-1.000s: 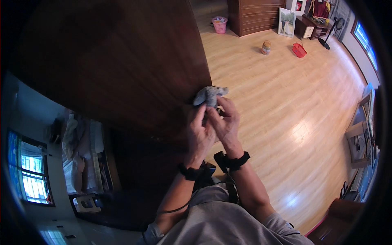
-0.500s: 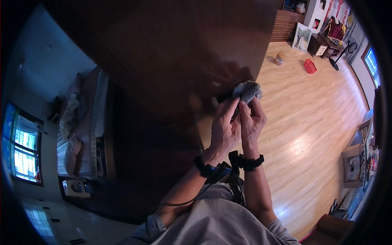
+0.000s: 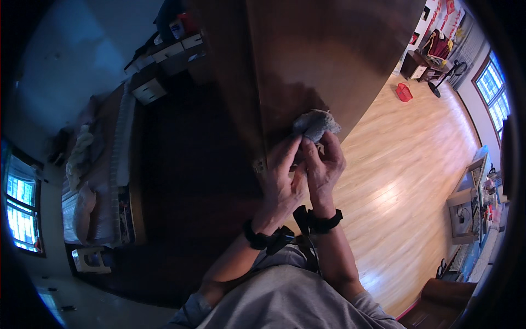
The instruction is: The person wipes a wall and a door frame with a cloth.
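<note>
A crumpled grey cloth (image 3: 316, 125) is bunched at the fingertips of both my hands, up against a dark brown wooden door (image 3: 323, 49). My left hand (image 3: 285, 178) is closed, its thumb and fingers pinching the cloth's near left side. Close beside it, my right hand (image 3: 325, 167) grips the cloth's near right part with bent fingers. Whatever lies behind the cloth and fingers is hidden. A small metal-looking piece (image 3: 259, 164) shows dimly at the door's edge, left of my left hand. Each wrist wears a black strap.
Light wood floor (image 3: 400, 181) spreads to the right, with a red basket (image 3: 404, 92) and a standing fan (image 3: 446, 77) farther off. Left of the door lies a dark room with a bed (image 3: 104, 164), a pale stool (image 3: 91, 260) and white drawers (image 3: 149, 91).
The door now fills more of the view's right side, and drawers show behind it at left. My hands and the cloth sit slightly farther left in view. Both hands keep their grip.
</note>
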A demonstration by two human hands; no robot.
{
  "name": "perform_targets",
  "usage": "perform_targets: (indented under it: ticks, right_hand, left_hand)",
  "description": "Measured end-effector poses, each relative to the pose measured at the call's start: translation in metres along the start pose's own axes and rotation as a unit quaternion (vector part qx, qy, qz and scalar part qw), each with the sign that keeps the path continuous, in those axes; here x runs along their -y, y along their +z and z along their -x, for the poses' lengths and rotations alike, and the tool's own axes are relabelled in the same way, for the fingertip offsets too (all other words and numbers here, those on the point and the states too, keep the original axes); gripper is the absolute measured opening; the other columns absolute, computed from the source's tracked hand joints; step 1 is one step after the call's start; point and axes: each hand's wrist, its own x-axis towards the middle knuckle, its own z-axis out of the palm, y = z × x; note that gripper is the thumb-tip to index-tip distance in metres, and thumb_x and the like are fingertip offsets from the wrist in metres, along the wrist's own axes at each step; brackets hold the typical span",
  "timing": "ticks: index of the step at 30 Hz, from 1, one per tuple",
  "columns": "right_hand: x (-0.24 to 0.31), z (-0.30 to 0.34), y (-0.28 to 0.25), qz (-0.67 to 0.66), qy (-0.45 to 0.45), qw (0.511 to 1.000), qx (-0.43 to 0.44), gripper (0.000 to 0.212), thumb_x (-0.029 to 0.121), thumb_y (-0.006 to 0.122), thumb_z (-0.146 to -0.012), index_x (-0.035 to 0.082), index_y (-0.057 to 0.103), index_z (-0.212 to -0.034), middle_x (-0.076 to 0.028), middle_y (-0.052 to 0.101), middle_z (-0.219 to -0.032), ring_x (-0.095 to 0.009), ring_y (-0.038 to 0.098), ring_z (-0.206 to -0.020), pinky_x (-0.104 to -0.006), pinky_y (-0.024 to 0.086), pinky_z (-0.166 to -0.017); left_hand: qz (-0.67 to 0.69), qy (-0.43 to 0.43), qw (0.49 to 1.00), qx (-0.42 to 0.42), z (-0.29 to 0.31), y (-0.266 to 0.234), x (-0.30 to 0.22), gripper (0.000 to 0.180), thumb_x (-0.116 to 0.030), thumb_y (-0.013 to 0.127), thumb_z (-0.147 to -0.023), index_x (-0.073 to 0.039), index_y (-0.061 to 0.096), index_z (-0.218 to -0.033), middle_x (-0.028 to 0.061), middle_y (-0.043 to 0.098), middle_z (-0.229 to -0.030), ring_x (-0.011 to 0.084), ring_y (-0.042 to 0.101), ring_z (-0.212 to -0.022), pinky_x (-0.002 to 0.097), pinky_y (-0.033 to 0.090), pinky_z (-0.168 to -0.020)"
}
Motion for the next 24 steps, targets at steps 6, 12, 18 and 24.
perform_targets:
  ticks: [6, 12, 18, 24]
  right_hand:
    - [0.022, 0.012, 0.024, -0.043, -0.045, 0.996, 0.056, 0.027, 0.0, 0.077, -0.088, -0.001, 0.067, -0.113, -0.01, 0.065, -0.107, -0.02, 0.065, -0.099, -0.0314, 0.054, -0.084]
    - [0.037, 0.047, 0.082, 0.026, -0.172, 0.976, 0.134, 0.032, 0.007, 0.083, -0.081, 0.001, 0.068, -0.108, -0.016, 0.063, -0.102, -0.033, 0.065, -0.09, -0.0395, 0.055, -0.077]
    - [0.033, 0.053, 0.087, -0.001, -0.143, 0.971, 0.194, 0.038, 0.009, 0.087, -0.082, 0.0, 0.07, -0.115, -0.015, 0.064, -0.104, -0.031, 0.066, -0.089, -0.0383, 0.055, -0.074]
    - [0.03, 0.026, 0.056, -0.001, -0.15, 0.978, 0.142, 0.038, 0.009, 0.087, -0.082, -0.001, 0.069, -0.115, -0.015, 0.063, -0.102, -0.032, 0.065, -0.087, -0.0382, 0.055, -0.074]
  left_hand:
    - [-0.026, -0.039, 0.999, -0.027, 0.013, -0.027, -0.003, 0.052, 0.001, 0.062, -0.097, -0.001, 0.056, -0.149, 0.0173, 0.063, -0.135, 0.026, 0.065, -0.115, 0.0364, 0.055, -0.098]
    - [-0.03, -0.067, 0.99, -0.121, 0.042, -0.093, 0.022, 0.053, -0.019, 0.067, -0.101, 0.001, 0.054, -0.149, 0.0179, 0.063, -0.133, 0.0298, 0.066, -0.119, 0.0374, 0.058, -0.092]
    - [-0.037, -0.105, 0.976, -0.186, 0.045, -0.092, 0.023, 0.057, -0.022, 0.067, -0.099, 0.003, 0.051, -0.148, 0.0197, 0.061, -0.14, 0.0321, 0.066, -0.123, 0.0397, 0.059, -0.095]
    - [-0.086, -0.07, 0.986, -0.124, 0.028, -0.06, 0.02, 0.05, -0.019, 0.067, -0.102, 0.003, 0.056, -0.145, 0.0205, 0.063, -0.136, 0.0347, 0.065, -0.121, 0.0406, 0.055, -0.101]
